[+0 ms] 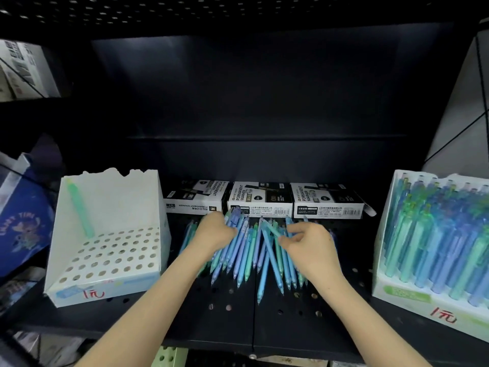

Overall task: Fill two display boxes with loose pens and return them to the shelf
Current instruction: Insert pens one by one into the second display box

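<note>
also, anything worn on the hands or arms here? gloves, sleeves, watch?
Nothing worn that the head view shows. Left hand and right hand are bare: no gloves, no rings visible. Both forearms are bare down to the frame edge, with no sleeves, watch, bands or markings in view.

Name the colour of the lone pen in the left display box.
The pen is light green; head view.

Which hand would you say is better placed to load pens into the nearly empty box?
Left. The left hand already grips pens right beside that box; the right hand, pinching one pen, sits farther off.
</note>
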A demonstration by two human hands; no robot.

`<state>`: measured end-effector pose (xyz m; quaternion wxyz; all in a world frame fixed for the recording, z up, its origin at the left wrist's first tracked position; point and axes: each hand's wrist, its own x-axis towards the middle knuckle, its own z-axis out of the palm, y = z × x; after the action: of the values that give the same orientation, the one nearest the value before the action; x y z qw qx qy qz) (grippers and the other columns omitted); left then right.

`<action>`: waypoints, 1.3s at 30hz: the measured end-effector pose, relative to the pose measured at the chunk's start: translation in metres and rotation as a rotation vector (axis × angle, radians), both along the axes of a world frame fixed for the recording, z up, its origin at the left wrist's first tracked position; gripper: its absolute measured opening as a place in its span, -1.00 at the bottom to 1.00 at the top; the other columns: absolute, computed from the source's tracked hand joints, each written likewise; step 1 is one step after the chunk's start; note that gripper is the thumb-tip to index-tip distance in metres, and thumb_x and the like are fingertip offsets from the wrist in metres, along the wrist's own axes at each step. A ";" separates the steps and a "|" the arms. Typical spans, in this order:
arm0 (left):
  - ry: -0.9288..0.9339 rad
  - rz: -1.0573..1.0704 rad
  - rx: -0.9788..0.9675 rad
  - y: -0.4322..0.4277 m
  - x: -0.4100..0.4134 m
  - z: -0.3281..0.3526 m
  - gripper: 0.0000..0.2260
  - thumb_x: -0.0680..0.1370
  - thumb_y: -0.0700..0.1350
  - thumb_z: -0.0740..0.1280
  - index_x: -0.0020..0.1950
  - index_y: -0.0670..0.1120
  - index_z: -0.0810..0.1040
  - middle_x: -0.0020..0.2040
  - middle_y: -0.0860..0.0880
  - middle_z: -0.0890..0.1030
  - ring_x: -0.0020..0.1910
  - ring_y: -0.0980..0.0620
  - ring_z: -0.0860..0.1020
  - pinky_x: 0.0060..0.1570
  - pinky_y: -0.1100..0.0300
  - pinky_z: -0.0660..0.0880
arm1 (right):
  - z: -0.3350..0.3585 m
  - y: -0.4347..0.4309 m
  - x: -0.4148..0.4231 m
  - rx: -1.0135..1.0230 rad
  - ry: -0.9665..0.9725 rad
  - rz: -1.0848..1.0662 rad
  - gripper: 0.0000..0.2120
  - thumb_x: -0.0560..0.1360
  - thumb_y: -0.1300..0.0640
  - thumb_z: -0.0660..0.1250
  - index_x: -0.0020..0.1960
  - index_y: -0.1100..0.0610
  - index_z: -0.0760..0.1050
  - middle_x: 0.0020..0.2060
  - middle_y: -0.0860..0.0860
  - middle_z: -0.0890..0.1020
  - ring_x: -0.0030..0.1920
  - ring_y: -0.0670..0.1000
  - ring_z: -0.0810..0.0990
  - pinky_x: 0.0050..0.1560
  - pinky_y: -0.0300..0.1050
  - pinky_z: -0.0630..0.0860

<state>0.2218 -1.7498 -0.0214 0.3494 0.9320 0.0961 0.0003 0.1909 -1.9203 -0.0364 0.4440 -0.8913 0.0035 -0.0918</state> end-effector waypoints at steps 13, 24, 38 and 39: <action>0.081 0.063 -0.007 -0.010 -0.003 0.011 -0.84 0.63 -0.14 0.15 0.05 -0.23 0.41 -0.26 -0.03 0.37 -0.37 0.12 0.33 -0.40 0.32 0.31 | 0.005 -0.007 -0.002 0.541 0.065 0.081 -0.75 0.46 0.17 0.40 0.14 0.15 0.54 -0.08 0.00 0.62 -0.17 -0.14 0.54 -0.13 -0.24 0.46; -0.139 0.091 -0.745 0.016 -0.034 0.037 -0.62 0.60 -0.15 0.23 0.36 -0.28 0.28 0.02 -0.22 0.51 -0.23 -0.02 0.55 0.05 0.03 0.51 | 0.014 -0.005 -0.015 0.629 0.119 0.319 -0.86 0.53 0.31 0.26 0.08 0.24 0.49 -0.20 0.11 0.63 -0.47 -0.08 0.47 -0.51 -0.24 0.41; -0.648 0.272 -0.678 0.175 -0.124 0.048 -0.91 0.62 -0.14 0.17 -0.02 -0.05 0.45 -0.28 -0.01 0.39 -0.34 0.04 0.38 -0.22 0.12 0.38 | 0.062 0.145 -0.044 0.708 -0.126 0.512 -0.87 0.56 0.14 0.25 -0.06 0.18 0.53 -0.32 0.10 0.61 -0.41 0.00 0.59 -0.42 -0.16 0.56; -0.640 0.291 -0.698 0.184 -0.123 0.046 -0.91 0.62 -0.15 0.17 -0.03 -0.05 0.44 -0.29 -0.01 0.39 -0.34 0.04 0.38 -0.22 0.12 0.37 | 0.062 0.162 -0.040 0.670 -0.160 0.509 -0.87 0.56 0.15 0.26 -0.06 0.18 0.54 -0.36 0.07 0.60 -0.41 0.01 0.60 -0.41 -0.14 0.57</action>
<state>0.0987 -1.5656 0.0241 0.6490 0.6895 0.1076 0.3030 0.1509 -1.7582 0.0251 0.7164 -0.6603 -0.2214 -0.0422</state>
